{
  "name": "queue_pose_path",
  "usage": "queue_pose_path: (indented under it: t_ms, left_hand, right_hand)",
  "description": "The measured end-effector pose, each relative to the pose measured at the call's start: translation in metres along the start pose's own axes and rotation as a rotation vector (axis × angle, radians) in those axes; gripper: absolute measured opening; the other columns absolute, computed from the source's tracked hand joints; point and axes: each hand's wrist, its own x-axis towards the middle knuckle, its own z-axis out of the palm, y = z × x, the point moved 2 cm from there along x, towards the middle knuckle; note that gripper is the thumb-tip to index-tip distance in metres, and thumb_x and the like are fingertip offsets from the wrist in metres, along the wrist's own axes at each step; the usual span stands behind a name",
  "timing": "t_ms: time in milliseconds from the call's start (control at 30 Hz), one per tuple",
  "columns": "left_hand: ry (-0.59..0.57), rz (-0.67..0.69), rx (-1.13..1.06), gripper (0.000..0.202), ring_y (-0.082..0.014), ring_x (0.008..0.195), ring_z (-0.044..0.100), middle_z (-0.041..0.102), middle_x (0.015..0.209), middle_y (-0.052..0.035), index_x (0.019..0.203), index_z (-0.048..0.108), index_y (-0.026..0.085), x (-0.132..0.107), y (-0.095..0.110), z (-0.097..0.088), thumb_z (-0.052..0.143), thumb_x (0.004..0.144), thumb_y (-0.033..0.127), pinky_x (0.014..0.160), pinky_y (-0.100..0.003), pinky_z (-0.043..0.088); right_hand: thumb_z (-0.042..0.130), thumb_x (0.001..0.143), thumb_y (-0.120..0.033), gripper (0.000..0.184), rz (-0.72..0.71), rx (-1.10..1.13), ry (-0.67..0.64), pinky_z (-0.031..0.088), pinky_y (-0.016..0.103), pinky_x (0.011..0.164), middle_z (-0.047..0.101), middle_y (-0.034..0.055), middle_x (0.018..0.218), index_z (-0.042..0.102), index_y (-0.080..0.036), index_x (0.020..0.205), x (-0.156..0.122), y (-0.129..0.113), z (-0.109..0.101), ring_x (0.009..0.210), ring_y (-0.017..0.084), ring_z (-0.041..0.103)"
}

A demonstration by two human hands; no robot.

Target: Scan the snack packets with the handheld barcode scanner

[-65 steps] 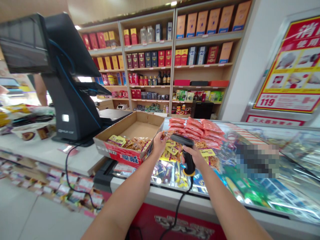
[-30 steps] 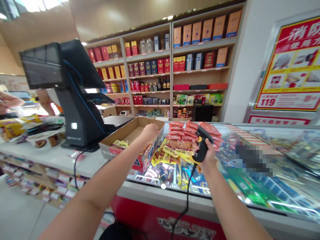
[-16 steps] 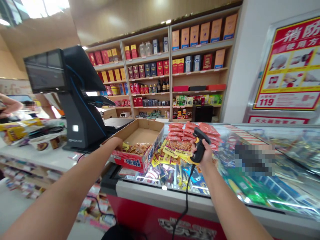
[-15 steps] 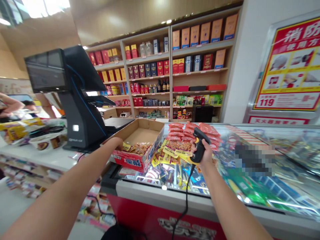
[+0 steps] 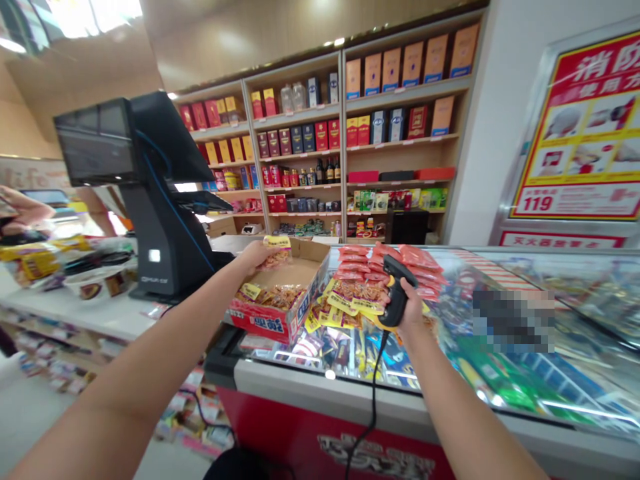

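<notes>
I see wooden shelving (image 5: 345, 143) at back; red poster (image 5: 583, 133) R of it, POS terminal (image 5: 150, 193) L, glass counter (image 5: 310, 390) in front, bright ceiling light (image 5: 95, 10) above-L, maybe skylight.

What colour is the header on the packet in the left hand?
Yellow header on the snack packet, held by the left hand; head view shows it best.

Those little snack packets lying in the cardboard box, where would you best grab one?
Probably by the flat yellow header strip, coming from above: the snack packets lie flat and overlapping, and the cardboard box walls block a sideways reach. The left hand pinches a lifted packet by an edge like that; the right hand holds the scanner.
</notes>
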Motion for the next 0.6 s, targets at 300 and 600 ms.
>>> queue_pose_path:
  t_ms: [300,600]
  left_hand:
    - [-0.324,-0.250,-1.141,0.011,-0.0108,0.056,0.062,0.064,0.072,-0.0065,0.084,0.059,0.010,-0.064,0.018,0.143,0.053,0.081,0.001,0.051,-0.019,0.052]
    - [-0.516,-0.419,-1.504,0.026,-0.0041,0.038,0.044,0.045,0.051,0.0028,0.071,0.050,0.014,-0.056,-0.028,0.215,0.035,0.090,0.004,0.036,-0.010,0.033]
  right_hand:
    - [0.065,0.068,-0.051,0.033,0.013,-0.058,-0.068,0.042,0.020,0.033,0.055,-0.0035,0.050,0.059,-0.020,0.077,-0.002,0.001,0.001,0.036,0.010,0.049]
    - [0.064,0.069,-0.052,0.034,0.057,-0.150,-0.083,0.044,0.022,0.035,0.058,-0.0016,0.050,0.060,-0.019,0.077,-0.008,-0.001,0.008,0.038,0.013,0.052]
